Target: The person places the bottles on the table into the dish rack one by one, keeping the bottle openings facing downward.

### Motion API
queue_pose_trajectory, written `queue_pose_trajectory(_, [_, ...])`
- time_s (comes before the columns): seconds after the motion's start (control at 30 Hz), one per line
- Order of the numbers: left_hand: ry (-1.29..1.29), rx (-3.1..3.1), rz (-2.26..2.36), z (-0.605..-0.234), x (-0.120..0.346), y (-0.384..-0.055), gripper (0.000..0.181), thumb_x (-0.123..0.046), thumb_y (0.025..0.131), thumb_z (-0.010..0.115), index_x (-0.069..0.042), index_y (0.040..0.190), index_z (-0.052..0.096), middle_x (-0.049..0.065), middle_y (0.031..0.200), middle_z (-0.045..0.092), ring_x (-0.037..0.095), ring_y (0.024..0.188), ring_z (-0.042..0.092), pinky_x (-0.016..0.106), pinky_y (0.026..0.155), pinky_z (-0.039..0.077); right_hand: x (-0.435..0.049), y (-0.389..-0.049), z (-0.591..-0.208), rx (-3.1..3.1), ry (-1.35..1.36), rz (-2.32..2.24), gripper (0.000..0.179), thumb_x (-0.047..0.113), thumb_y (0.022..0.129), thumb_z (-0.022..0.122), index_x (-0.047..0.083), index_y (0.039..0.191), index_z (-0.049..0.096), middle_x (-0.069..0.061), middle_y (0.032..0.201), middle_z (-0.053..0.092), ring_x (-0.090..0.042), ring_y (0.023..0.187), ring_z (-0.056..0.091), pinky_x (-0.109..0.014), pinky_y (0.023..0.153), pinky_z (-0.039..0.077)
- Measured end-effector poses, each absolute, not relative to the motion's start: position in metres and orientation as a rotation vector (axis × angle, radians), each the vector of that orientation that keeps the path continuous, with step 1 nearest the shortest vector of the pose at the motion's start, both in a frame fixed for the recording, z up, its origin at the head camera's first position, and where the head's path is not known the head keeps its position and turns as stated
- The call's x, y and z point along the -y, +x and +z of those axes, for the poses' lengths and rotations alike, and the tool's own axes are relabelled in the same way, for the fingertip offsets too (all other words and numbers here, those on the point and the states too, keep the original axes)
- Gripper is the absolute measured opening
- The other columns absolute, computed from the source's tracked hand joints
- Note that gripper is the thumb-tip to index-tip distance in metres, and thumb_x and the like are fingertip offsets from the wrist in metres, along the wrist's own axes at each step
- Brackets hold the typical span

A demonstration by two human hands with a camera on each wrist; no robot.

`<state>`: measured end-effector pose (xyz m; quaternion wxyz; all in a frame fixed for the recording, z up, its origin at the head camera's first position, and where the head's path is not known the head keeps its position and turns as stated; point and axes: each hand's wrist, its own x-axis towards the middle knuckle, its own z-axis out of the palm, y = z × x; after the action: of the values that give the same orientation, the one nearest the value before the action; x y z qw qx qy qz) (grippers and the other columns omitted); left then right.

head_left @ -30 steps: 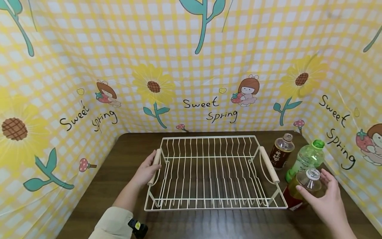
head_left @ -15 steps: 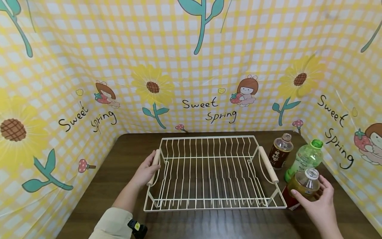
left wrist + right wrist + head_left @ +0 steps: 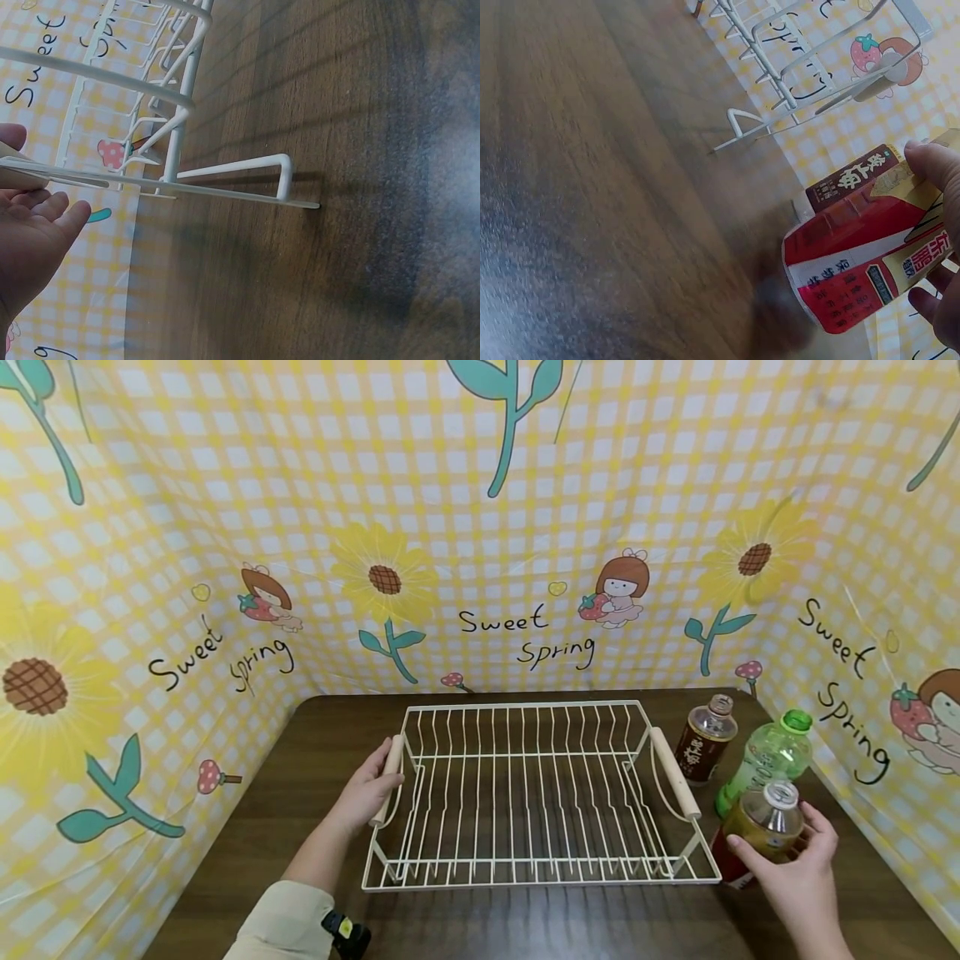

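Observation:
A cream wire dish rack (image 3: 540, 885) with wooden handles stands on the table. My left hand (image 3: 369, 789) grips its left handle (image 3: 391, 762); in the left wrist view that hand's fingers are partly behind the rack's frame. On the right, my right hand (image 3: 802, 872) holds an uncapped plastic drink bottle (image 3: 767, 828) with a red and gold label, thumb on the near side and fingers round the far side. This bottle is upright beside the rack's front right corner. The right wrist view shows its red label (image 3: 847, 232) large, with the thumb higher up on the gold part.
Behind the held bottle stand a green uncapped bottle (image 3: 772, 756) and a clear one with a dark brown label (image 3: 701, 747). The rack's right handle (image 3: 677, 774) is close to them. A yellow checked cloth (image 3: 487, 568) surrounds the dark wooden table (image 3: 450, 927).
My right hand has moved slightly left and closed its thumb and fingers round the red-labelled bottle. My left hand and the rack have kept their places.

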<state>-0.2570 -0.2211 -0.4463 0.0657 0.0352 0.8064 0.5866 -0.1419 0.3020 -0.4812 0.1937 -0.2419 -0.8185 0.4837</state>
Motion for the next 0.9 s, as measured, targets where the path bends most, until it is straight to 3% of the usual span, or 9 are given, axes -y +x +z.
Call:
queue_pose_trajectory(0.13, [0.1, -2.433, 1.768, -0.446, 0.222, -0.257, 0.076, -0.003, 0.095, 0.049, -0.003, 0.157, 0.005, 0.023, 0.164, 0.006, 0.033, 0.148, 0.016, 0.042, 0.12, 0.021, -0.299, -0.141, -0.476, 2.267, -0.675, 1.342, 0.102, 0.016, 0.077, 0.082, 0.012, 0.151, 0.012, -0.018, 0.141, 0.039, -0.005, 0.099, 0.043, -0.007, 0.075, 0.031])
queue_pose_trajectory(0.2, [0.095, -2.435, 1.768, -0.446, 0.222, -0.257, 0.076, -0.003, 0.095, 0.049, -0.003, 0.157, 0.005, 0.022, 0.164, 0.007, 0.032, 0.148, 0.017, 0.029, 0.115, 0.027, -0.298, -0.142, -0.473, 2.254, -0.675, 1.324, 0.101, 0.015, 0.076, 0.083, 0.013, 0.15, 0.015, -0.014, 0.137, 0.042, 0.005, 0.094, 0.039, -0.004, 0.073, 0.03])
queue_pose_trajectory(0.3, [0.098, -2.444, 1.779, -0.446, 0.221, -0.257, 0.075, -0.002, 0.095, 0.049, -0.003, 0.157, 0.007, 0.022, 0.163, 0.008, 0.032, 0.146, 0.021, 0.009, 0.1, 0.032, -0.298, -0.143, -0.467, 2.251, -0.669, 1.31, 0.1, 0.016, 0.075, 0.083, 0.014, 0.151, 0.017, -0.012, 0.135, 0.042, 0.006, 0.094, 0.038, -0.008, 0.076, 0.031])
queue_pose_trajectory(0.37, [0.1, -2.444, 1.791, -0.446, 0.22, -0.256, 0.075, -0.001, 0.094, 0.049, -0.002, 0.157, 0.008, 0.023, 0.163, 0.009, 0.033, 0.144, 0.024, 0.002, 0.089, 0.031, -0.298, -0.144, -0.463, 2.265, -0.667, 1.31, 0.101, 0.018, 0.076, 0.083, 0.015, 0.152, 0.016, -0.014, 0.138, 0.041, 0.001, 0.098, 0.039, -0.012, 0.078, 0.032])
queue_pose_trajectory(0.6, [0.09, -2.425, 1.818, -0.447, 0.219, -0.255, 0.075, -0.002, 0.094, 0.049, -0.002, 0.157, 0.008, 0.024, 0.163, 0.008, 0.034, 0.143, 0.025, 0.002, 0.085, 0.032, -0.296, -0.147, -0.442, 2.313, -0.609, 1.311, 0.102, 0.023, 0.079, 0.081, 0.021, 0.156, 0.013, -0.019, 0.146, 0.038, -0.022, 0.111, 0.042, -0.024, 0.082, 0.033])
queue_pose_trajectory(0.7, [0.091, -2.423, 1.822, -0.447, 0.219, -0.255, 0.075, -0.002, 0.094, 0.049, -0.002, 0.157, 0.008, 0.022, 0.164, 0.006, 0.033, 0.144, 0.023, 0.003, 0.089, 0.031, -0.293, -0.148, -0.432, 2.33, -0.564, 1.3, 0.103, 0.023, 0.08, 0.081, 0.022, 0.156, 0.012, -0.02, 0.147, 0.038, -0.023, 0.112, 0.041, -0.024, 0.084, 0.032])
queue_pose_trajectory(0.8, [0.092, -2.43, 1.813, -0.446, 0.219, -0.255, 0.075, -0.002, 0.094, 0.049, -0.002, 0.157, 0.008, 0.022, 0.164, 0.006, 0.033, 0.144, 0.023, 0.012, 0.099, 0.032, -0.291, -0.149, -0.422, 2.349, -0.517, 1.298, 0.102, 0.024, 0.081, 0.08, 0.023, 0.157, 0.011, -0.022, 0.15, 0.038, -0.023, 0.113, 0.041, -0.024, 0.086, 0.032])
queue_pose_trajectory(0.9, [0.081, -2.434, 1.805, -0.446, 0.219, -0.254, 0.074, -0.002, 0.095, 0.048, -0.003, 0.157, 0.008, 0.022, 0.164, 0.007, 0.034, 0.143, 0.025, 0.025, 0.107, 0.031, -0.289, -0.152, -0.411, 2.381, -0.474, 1.296, 0.102, 0.027, 0.083, 0.078, 0.025, 0.158, 0.009, -0.023, 0.153, 0.035, -0.03, 0.12, 0.041, -0.033, 0.093, 0.035])
